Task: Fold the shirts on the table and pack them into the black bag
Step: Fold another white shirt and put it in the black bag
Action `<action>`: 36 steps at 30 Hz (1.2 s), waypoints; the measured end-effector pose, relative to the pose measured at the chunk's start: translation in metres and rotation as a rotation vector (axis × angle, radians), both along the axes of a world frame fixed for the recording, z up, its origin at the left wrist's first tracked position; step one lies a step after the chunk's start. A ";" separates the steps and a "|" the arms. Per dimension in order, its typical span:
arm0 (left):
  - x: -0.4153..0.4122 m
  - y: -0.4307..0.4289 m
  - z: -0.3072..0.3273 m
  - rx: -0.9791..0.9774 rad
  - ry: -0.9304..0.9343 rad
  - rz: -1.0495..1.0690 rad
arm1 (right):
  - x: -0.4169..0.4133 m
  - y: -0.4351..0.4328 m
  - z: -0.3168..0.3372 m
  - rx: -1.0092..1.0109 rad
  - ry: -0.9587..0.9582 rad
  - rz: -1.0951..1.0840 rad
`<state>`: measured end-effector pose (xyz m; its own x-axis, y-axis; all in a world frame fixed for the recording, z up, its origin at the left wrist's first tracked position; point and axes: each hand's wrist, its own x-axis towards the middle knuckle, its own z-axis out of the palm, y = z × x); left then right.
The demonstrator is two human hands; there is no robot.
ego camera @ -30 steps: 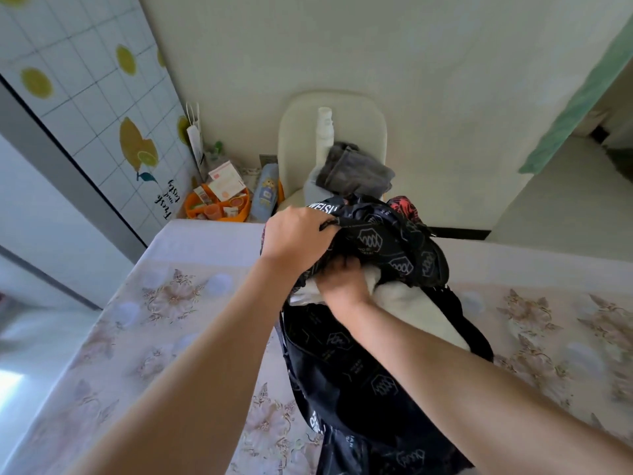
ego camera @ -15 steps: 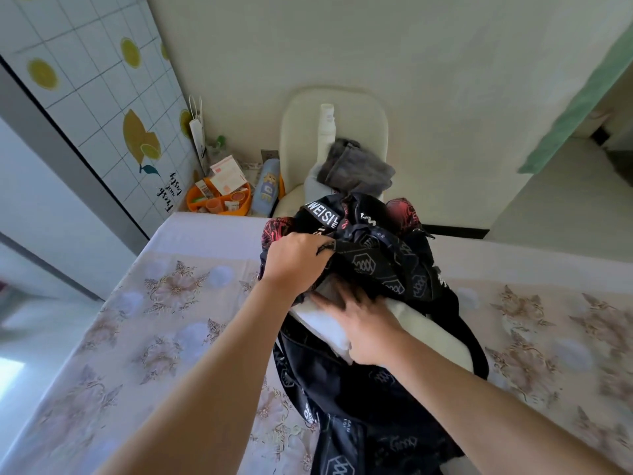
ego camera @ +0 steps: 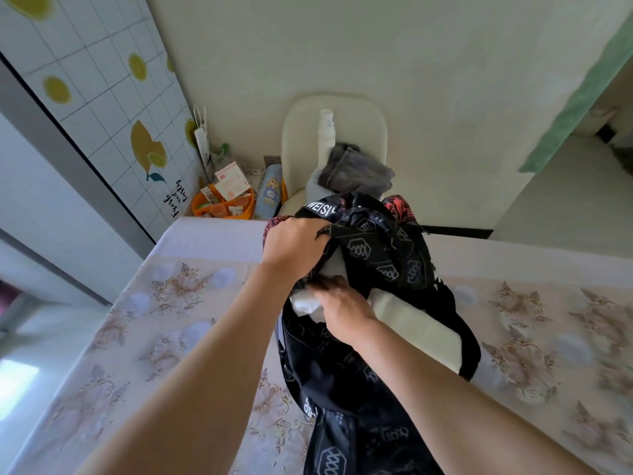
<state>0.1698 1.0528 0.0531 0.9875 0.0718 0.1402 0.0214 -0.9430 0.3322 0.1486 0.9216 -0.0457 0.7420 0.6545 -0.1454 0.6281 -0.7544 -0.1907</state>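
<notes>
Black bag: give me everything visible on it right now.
The black bag looks like soft fabric printed with pale hexagon logos, with a white-lettered band near its top. It lies on the floral table, mouth open, upper flap lifted. The left hand grips that flap; the right hand presses a folded white shirt partly inside the opening.

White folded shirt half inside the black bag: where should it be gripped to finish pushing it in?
Probably its exposed right edge, from above: the white folded shirt lies flat and uncovered there, while its far part sits under the flap of the black bag, gripped by the left hand.
</notes>
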 end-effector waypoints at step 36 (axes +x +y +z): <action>0.033 -0.069 -0.024 -0.220 -0.110 -0.190 | -0.009 -0.134 -0.006 -0.076 -0.009 -0.035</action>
<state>0.2030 0.9839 0.0290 0.9660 -0.0721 0.2483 -0.1955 -0.8321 0.5190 0.1394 0.7877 -0.0519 0.7654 0.6158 -0.1869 0.6028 -0.7877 -0.1272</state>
